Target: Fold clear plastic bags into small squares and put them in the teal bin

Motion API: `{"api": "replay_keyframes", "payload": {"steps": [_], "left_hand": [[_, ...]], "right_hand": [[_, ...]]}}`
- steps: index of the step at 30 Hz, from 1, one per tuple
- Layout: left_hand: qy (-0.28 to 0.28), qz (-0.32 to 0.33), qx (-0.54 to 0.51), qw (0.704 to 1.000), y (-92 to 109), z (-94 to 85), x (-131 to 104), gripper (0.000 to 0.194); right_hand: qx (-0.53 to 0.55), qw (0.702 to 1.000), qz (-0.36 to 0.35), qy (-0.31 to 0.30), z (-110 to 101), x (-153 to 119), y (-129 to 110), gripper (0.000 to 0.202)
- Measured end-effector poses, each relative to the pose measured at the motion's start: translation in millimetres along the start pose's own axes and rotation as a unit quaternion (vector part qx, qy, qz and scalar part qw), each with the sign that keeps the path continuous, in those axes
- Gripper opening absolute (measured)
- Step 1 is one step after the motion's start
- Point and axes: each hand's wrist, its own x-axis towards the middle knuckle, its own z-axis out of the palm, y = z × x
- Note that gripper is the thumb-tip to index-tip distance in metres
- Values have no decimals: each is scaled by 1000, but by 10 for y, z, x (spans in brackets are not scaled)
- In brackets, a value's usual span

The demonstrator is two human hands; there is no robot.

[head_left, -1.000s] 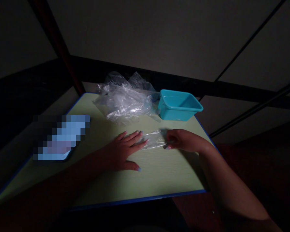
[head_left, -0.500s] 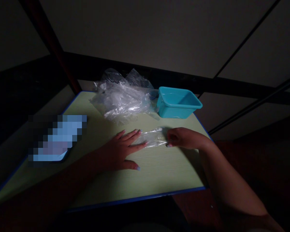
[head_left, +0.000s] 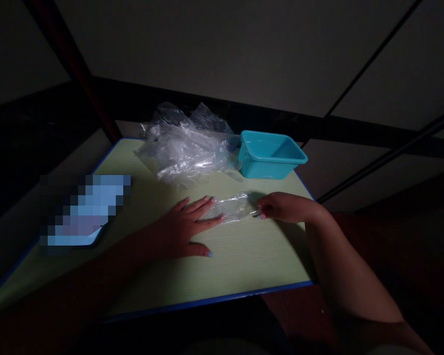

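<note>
A clear plastic bag (head_left: pixel 237 207), flattened into a narrow strip, lies on the pale table (head_left: pixel 244 256) between my hands. My left hand (head_left: pixel 187 227) rests flat with its fingers spread, the fingertips pressing on the bag's left end. At the other end, the closed fingers of my right hand (head_left: pixel 276 207) pinch the bag's right edge. Behind my hands sits a heap of crumpled clear plastic bags (head_left: pixel 188 150).
A turquoise plastic bin (head_left: pixel 270 165) stands at the back right of the table, beside the heap. On the left lies a phone-like device (head_left: pixel 91 212) with a blurred-out screen. Blue edging (head_left: pixel 207 301) runs round the table, and pale panels rise behind it.
My right hand's fingers have closed more tightly at the bag's right end. My left hand stays flat in place. The whole view has shifted slightly.
</note>
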Motion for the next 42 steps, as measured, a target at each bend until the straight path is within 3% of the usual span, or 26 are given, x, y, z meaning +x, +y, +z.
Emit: {"api": "replay_keyframes", "payload": {"steps": [17,25,30,42], "left_hand": [[17,2,-4,1000,-16,40,1,91],[9,9,-14,1000,-3,13,6,79],[9,7,-11,1000,7,3,0,77],[11,3,-9,1000,6,3,-1,81]], "right_hand": [[34,997,-61,16,39,54,30,25],[18,998,-62,2,40,47,14,26],[21,998,-50,15,53,51,-39,15],[-9,1000,8,14,27,50,-80,21]]}}
